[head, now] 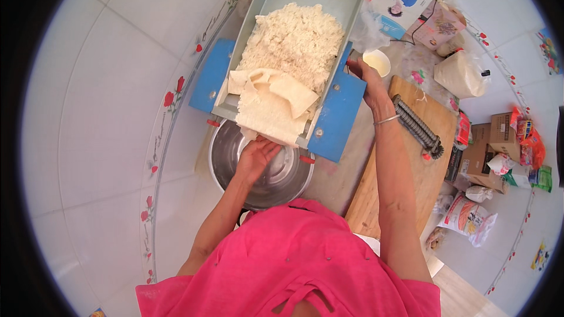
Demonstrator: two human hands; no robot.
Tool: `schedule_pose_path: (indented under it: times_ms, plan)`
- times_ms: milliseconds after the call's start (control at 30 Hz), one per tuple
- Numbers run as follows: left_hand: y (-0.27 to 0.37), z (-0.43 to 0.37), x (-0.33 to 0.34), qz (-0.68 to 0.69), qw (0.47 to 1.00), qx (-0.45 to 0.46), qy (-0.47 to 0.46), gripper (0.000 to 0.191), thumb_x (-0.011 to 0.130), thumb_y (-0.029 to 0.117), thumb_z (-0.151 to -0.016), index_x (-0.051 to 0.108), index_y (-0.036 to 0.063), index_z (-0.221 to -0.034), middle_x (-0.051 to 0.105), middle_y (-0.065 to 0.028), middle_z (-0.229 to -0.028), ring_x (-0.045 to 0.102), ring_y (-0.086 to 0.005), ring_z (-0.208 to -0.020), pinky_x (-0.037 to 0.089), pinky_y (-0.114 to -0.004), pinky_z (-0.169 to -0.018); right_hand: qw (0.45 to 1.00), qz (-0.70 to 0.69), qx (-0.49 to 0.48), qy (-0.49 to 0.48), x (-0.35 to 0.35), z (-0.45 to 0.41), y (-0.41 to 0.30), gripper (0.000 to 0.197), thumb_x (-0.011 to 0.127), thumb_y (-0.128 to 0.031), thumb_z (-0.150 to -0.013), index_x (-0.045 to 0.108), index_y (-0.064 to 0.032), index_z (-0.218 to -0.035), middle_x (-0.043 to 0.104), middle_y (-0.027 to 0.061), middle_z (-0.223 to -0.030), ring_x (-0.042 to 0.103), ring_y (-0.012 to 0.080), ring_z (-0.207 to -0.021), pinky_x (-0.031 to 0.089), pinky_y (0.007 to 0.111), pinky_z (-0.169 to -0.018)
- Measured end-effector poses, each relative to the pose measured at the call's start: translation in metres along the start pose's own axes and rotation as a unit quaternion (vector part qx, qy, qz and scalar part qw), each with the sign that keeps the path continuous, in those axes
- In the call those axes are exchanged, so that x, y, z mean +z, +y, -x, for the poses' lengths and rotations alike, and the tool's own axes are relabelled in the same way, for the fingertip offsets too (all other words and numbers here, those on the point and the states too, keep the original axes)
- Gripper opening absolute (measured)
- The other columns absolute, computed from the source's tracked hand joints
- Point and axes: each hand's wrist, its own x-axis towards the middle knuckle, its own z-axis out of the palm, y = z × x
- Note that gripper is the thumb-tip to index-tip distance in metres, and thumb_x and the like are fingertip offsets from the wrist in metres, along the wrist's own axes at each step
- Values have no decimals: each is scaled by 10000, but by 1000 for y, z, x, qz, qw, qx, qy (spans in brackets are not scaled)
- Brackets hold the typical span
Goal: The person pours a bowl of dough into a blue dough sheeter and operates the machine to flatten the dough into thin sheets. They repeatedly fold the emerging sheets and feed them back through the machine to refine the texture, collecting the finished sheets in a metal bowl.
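Note:
A blue and grey dough-sheeting machine (337,116) stands before me, its tray heaped with crumbly pale dough (295,44). A folded sheet of dough (273,101) lies at the tray's near end and hangs over the edge. Palm up, my left hand (260,158) is just under this hanging edge, fingers spread and partly hidden by the dough; whether it touches the sheet is unclear. Below is a round steel basin (224,176). My right hand (365,77) reaches to the machine's right side beside a red part; its fingertips are partly hidden, so its grip cannot be told.
Right of the machine lies a wooden board (407,176) bearing a slotted metal roller cutter (416,125). A white bowl (377,62) and a bag of pale powder (460,75) stand behind it. Cartons (478,152) and packets are further right; a tiled wall (101,110) rises at left.

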Motion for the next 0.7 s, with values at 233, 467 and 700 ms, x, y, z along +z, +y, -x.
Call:
schedule_pose_path:
  times_ms: [233,467,700]
  plan:
    - [30,15,-19,-139,979,68,135,221,489,24,-872,516,-39,-1082,595,-200,-1100,581,-292,-1073,504,-402,-920,1000,-23,-8,-10,-18,-5,5,474,518,-403,-934,585,15,-1147,616,55,-987,566,155,-903,464,268,-800]
    - [65,31,23,-318,854,364,191,317,527,152,-948,420,-14,-1196,541,-151,-1129,583,-222,-1023,517,-365,-877,982,84,-123,120,20,69,-28,509,512,-385,-916,561,-3,-1250,550,80,-1242,455,179,-1173,326,298,-985]
    - [71,13,12,-362,815,418,172,267,515,147,-961,455,-41,-1141,555,-121,-1029,614,-177,-902,552,-315,-801,978,122,-119,122,12,90,-19,561,463,-447,-935,510,-40,-1318,503,68,-1343,393,184,-1292,247,389,-1078]
